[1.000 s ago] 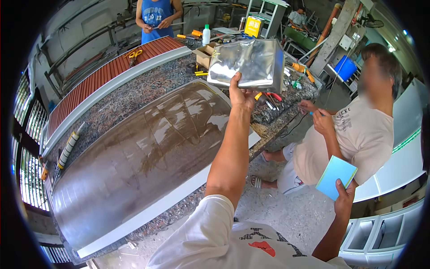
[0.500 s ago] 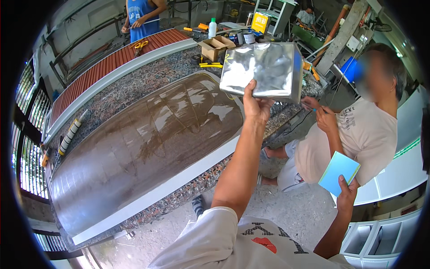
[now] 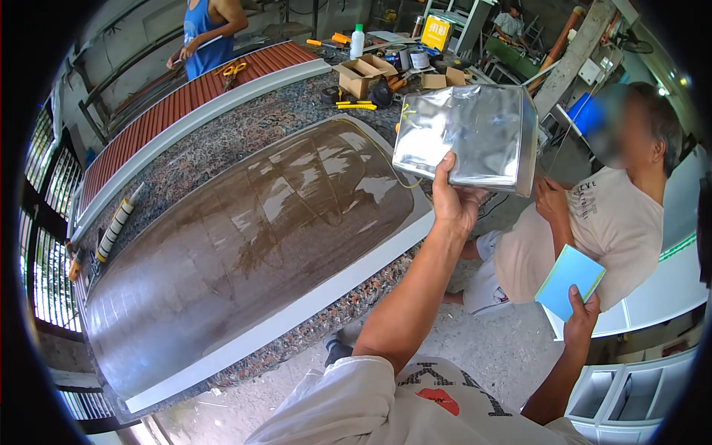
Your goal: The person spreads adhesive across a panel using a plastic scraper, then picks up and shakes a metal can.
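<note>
A shiny silver rectangular tin [image 3: 463, 137] is held up and tilted by my left hand [image 3: 455, 199], the thumb on its face and the fingers beneath. Yellowish drips mark its left end, and a thin amber strand shows near there. Below it lies a long brown sheet [image 3: 178, 304], with glossy amber liquid [image 3: 297, 182] spread in streaks over its far right half. Off to the right, my right hand [image 3: 582, 313] grips a thin light-blue rectangular pad [image 3: 569, 282] with yellow-green edges, away from the sheet.
The sheet lies on a speckled worktable [image 3: 297, 100]. A caulking gun [image 3: 117, 226], scissors [image 3: 233, 70], cardboard box [image 3: 363, 74] and white bottle [image 3: 357, 41] rest there. One person [image 3: 586, 215] stands close on the right; another [image 3: 208, 37] stands across the table.
My left hand and the tin have shifted right and slightly down in view. The blue pad stays in my right hand. The person across the table has moved left.
</note>
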A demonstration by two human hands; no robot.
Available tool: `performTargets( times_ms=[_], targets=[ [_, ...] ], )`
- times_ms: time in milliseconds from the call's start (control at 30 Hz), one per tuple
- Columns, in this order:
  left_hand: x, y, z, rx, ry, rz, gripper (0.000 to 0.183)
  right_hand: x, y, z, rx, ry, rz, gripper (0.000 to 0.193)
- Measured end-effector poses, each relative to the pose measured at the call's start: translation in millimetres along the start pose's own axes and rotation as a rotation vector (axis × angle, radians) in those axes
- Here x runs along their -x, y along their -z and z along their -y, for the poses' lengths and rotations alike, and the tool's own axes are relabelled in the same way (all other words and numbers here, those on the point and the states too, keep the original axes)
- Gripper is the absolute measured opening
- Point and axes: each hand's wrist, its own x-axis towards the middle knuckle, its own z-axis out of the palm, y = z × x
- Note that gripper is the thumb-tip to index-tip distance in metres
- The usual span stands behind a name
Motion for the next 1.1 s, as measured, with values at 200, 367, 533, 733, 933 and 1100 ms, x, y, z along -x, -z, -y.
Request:
performTargets(
  times_ms=[200, 367, 533, 733, 933, 1100],
  targets=[
    [-3, 7, -5, 0.012, 0.079, -0.035, 0.061, -6, -13, 5, 0.009, -0.01, -0.075, 0.031],
    [-1, 10, -18, 0.019, 0.093, -0.098, 0.059, -7, -26, 11, 0.005, -0.005, -0.055, 0.029],
    [-12, 8, -52, -0.038, -0.024, -0.103, 0.06, -9, -55, 23, -0.014, 0.023, -0.103, 0.029],
    [-39, 1, -90, -0.05, -0.11, -0.101, 0.06, -17, -73, 27, -0.016, 0.047, -0.091, 0.026],
    [-81, -13, -131, -0.029, -0.191, -0.061, 0.058, -21, -81, 31, -0.004, 0.063, -0.042, 0.025],
    [-115, -22, -166, -0.013, -0.214, -0.11, 0.048, -17, -89, 41, 0.02, 0.018, -0.072, 0.027]
  ],
)
